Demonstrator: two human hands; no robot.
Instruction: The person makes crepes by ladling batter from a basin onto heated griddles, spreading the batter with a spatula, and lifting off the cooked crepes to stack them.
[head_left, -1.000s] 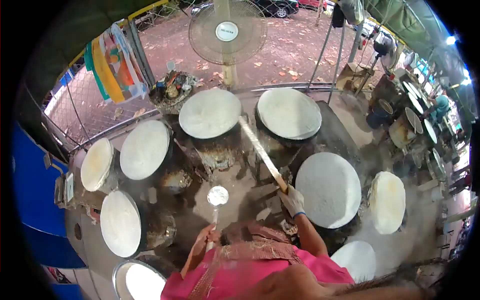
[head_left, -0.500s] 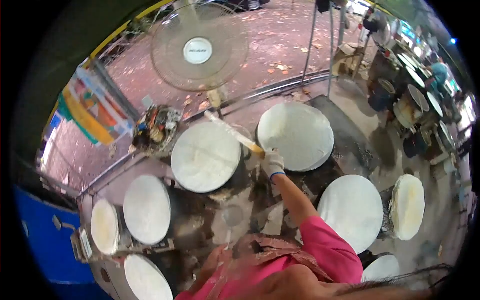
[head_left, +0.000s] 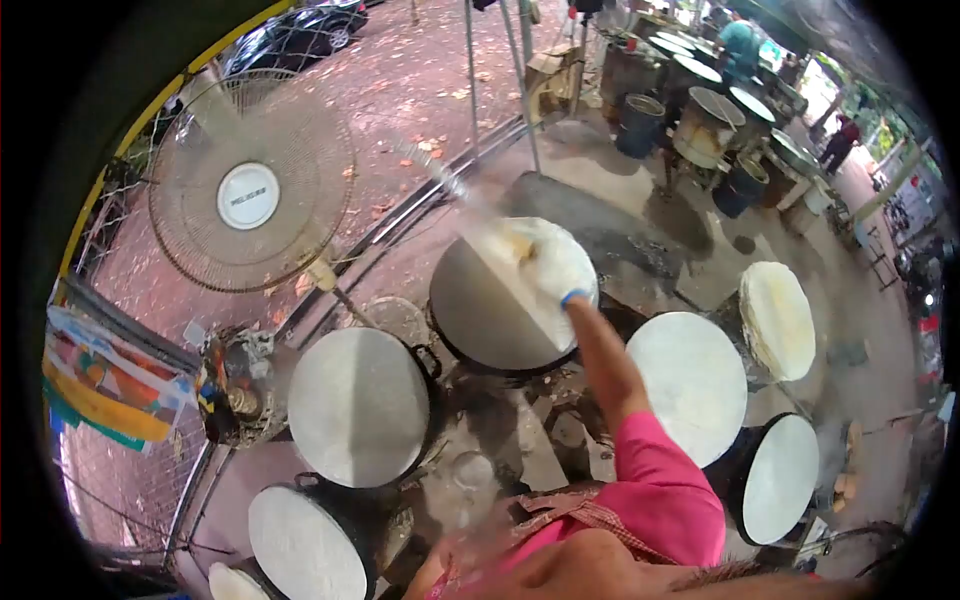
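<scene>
My right hand, in a white glove with a blue cuff, is closed around the yellowish handle of a long thin spatula. The blade points up and left, smeared by motion. Below the hand is a round griddle, whose left part is bare grey. A thin white sheet, like flatbread, lies over its right side by the glove; how far the hand grips this sheet is unclear. Of my left arm, only a bit of skin shows at the bottom edge; the left hand is out of sight.
To the left stands another round griddle with a pale surface. White-topped griddles surround me, and a stack of pale round sheets sits at right. A fan stands at upper left. Drums and a person are farther back.
The view has turned right. My right hand has moved over the far griddle with the spatula, and the white sheet that covered it now leaves its left part bare.
</scene>
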